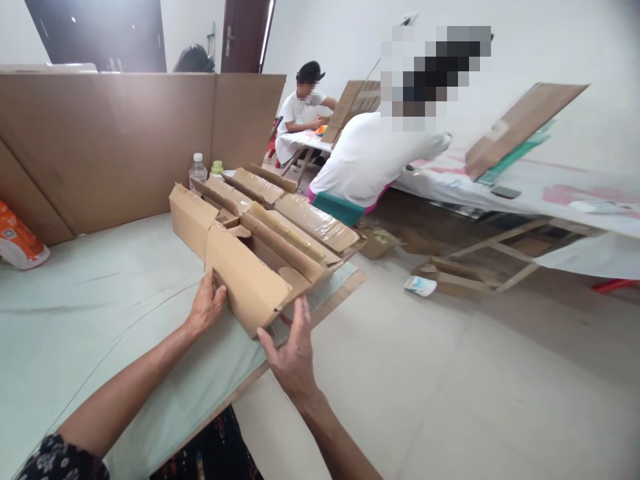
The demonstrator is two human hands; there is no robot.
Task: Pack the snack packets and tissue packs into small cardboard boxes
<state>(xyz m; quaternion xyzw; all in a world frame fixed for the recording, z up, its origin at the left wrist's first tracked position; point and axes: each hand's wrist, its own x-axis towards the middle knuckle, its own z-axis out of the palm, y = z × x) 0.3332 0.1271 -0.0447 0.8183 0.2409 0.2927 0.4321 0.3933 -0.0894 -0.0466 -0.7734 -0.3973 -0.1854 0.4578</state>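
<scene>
A cardboard box (245, 270) with several long, open compartments rests at the table's right-hand edge, running away from me. Clear tape shines on its farther sections. My left hand (206, 305) presses against the near side wall, its fingers partly hidden by the cardboard. At the front corner my right hand (293, 347) grips the box, thumb on the near side and fingers on the end. The insides of most compartments are hidden from this angle.
A pale green table cover (125, 320) lies under the box. Tall cardboard panels (150, 147) stand behind, near a clear bottle (198, 170) and an orange-and-white container (20, 233). Two people in white shirts sit at other tables. A cup (421, 286) and cardboard scraps lie on the floor.
</scene>
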